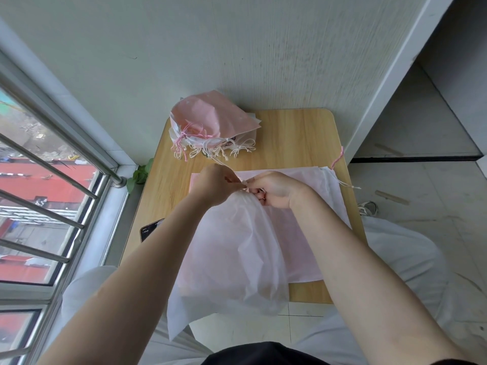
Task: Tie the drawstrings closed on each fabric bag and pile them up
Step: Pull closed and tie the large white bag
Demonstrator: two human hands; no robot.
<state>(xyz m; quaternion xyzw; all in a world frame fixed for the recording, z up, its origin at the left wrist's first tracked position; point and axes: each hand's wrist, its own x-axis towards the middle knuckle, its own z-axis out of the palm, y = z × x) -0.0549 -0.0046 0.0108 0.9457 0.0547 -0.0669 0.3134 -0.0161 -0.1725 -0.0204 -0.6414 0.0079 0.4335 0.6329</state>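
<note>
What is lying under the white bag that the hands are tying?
Under the white bag lie flat pink and white bags on the wooden table. How many are stacked there is hidden.

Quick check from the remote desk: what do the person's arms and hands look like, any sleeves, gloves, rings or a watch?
Both forearms are bare up to the frame's lower edge; no sleeves show. The left hand and right hand wear no gloves, and no watch or bracelet shows on either wrist. Rings cannot be ruled out, since the fingers are partly hidden. A dark garment shows at the bottom edge, light trousers at the sides.
</note>
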